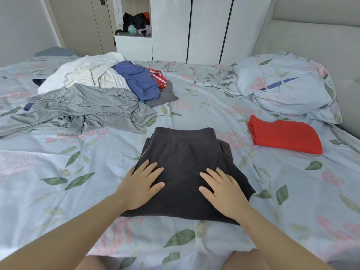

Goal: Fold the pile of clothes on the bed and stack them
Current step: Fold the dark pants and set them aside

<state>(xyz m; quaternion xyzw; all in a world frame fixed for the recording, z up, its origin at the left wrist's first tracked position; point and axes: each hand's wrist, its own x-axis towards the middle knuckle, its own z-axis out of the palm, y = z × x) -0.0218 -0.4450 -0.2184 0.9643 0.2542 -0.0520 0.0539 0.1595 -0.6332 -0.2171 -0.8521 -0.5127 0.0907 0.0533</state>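
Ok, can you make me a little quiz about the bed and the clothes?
1. True or false: the left hand and the right hand both lie flat on the dark garment.
2. The folded garment to the right of it is: A blue, B red, C white.
3. Fill in: the unfolded pile lies on the far ___ side of the bed.
Key: 1 true; 2 B; 3 left.
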